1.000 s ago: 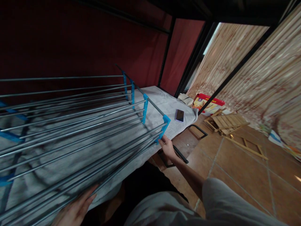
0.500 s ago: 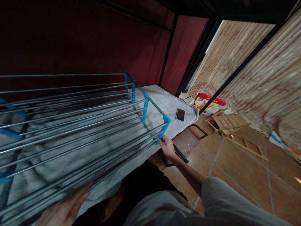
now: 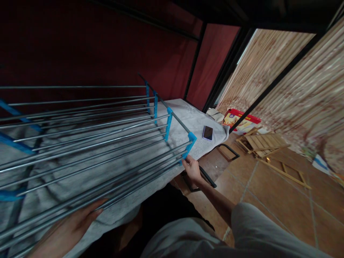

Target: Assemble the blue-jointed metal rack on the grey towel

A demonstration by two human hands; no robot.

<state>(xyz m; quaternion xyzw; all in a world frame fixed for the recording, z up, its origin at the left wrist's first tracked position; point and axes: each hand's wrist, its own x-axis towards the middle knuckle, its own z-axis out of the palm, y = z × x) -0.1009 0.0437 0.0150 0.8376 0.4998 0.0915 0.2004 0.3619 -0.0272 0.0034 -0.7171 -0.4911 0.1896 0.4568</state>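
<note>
A shoe rack [image 3: 118, 138] of grey metal tubes and blue plastic joints lies across a grey blanket [image 3: 185, 107]. My right hand [image 3: 192, 168] pinches the blue end joint [image 3: 190, 143] at the rack's near right corner, thumb and fingers closed on it. At the lower left, my left hand [image 3: 72, 224] holds the nearest tubes from below, its thumb and fingertips around them. Part of its grip is hidden behind the tubes. The rack's left end runs out of view, with more blue joints [image 3: 16, 143] there.
A phone [image 3: 208, 133] lies on the blanket near its right edge. Beyond are a black metal post [image 3: 274, 80], a red and yellow box [image 3: 242, 120] and a folded wooden stool [image 3: 266, 145] on the tiled floor [image 3: 271, 200]. A dark red wall [image 3: 94, 46] stands behind the rack.
The rack's left-hand joints have shifted a little up and right, and my left hand has risen slightly with the near tubes. My right hand stays on the corner joint. The camera view has shifted slightly.
</note>
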